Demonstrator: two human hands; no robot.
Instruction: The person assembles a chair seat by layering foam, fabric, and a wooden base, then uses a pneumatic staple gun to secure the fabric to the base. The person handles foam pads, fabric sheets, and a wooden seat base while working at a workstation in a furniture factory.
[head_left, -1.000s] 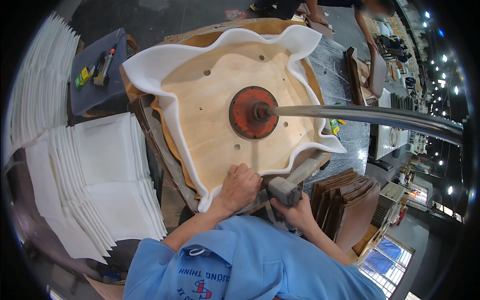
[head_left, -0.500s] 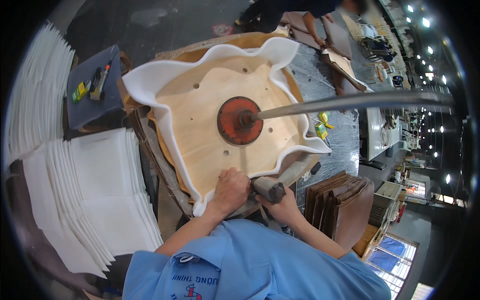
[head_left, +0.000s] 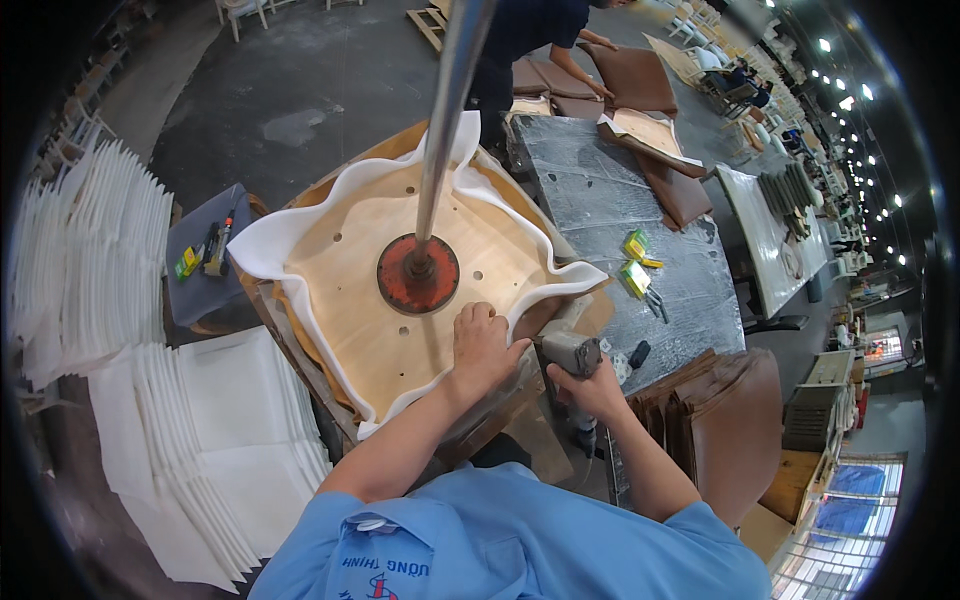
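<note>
A wooden chair-seat panel (head_left: 345, 275) with several holes lies in front of me, wrapped around its edges by wavy white foam (head_left: 275, 250). A red round press plate (head_left: 418, 290) on a metal rod (head_left: 441, 130) bears on its middle. My left hand (head_left: 484, 350) is closed over the foam at the near right edge, fingertips on the wood, though the underside of its grip is hidden. My right hand (head_left: 592, 388) grips a grey staple gun (head_left: 570, 352) by its handle, the nose close to the foam edge beside my left hand.
Stacked white foam sheets (head_left: 215, 420) stand at left, near a stool (head_left: 200, 290) carrying tools. Right of me are brown upholstery covers (head_left: 725, 420) and a plastic-covered table (head_left: 600, 200) with small yellow-green boxes (head_left: 636, 262). Another person (head_left: 525, 45) handles brown cushions (head_left: 632, 80) beyond.
My view has shifted, so the rod now points up the picture instead of right. Both my left hand and the staple gun have moved rightward along the panel's near edge.
</note>
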